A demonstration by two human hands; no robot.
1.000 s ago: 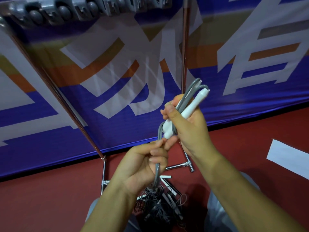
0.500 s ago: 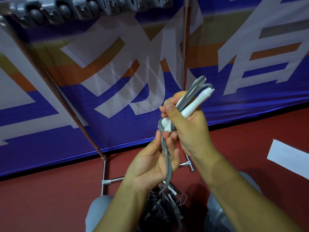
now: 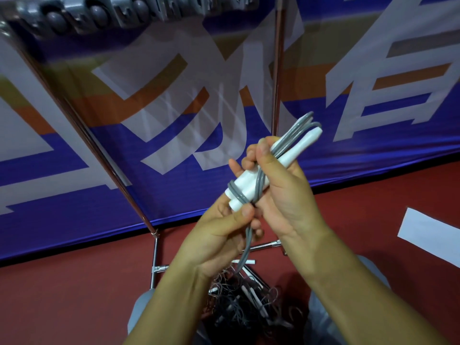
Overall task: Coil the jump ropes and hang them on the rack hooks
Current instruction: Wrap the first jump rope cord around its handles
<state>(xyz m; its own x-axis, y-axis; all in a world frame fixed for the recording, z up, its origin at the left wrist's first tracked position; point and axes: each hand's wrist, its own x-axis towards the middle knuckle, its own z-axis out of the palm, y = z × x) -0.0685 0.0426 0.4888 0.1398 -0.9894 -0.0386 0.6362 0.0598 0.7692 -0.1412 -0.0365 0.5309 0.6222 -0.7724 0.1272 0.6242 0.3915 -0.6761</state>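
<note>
The fingers of the right hand are clamped around a bundle made of white handles and the folded grey rope, with the thumb laid across the near face of the bundle. The long axis of that bundle is seen to run on a slant, from low on the left-hand side to high on the far right, where the folded bends of the rope and one handle tip stick out beyond the fist. At the low end, just below the right fingers, a turn of rope is wrapped crosswise around the handles, and it is pinned there by the thumb and forefinger of the left hand, which are closed on the rope. From that pinch the free tail of the rope is let down through the left palm toward a tangled heap of further ropes on the red floor beneath both wrists. The next wrap is judged to fall to the left hand, being nearer the loose tail, and to run across the bundle's axis rather than along it. Well above and beyond the fingers, a row of rack hooks is seen blurred, carried on slanting poles before a blue banner.
</note>
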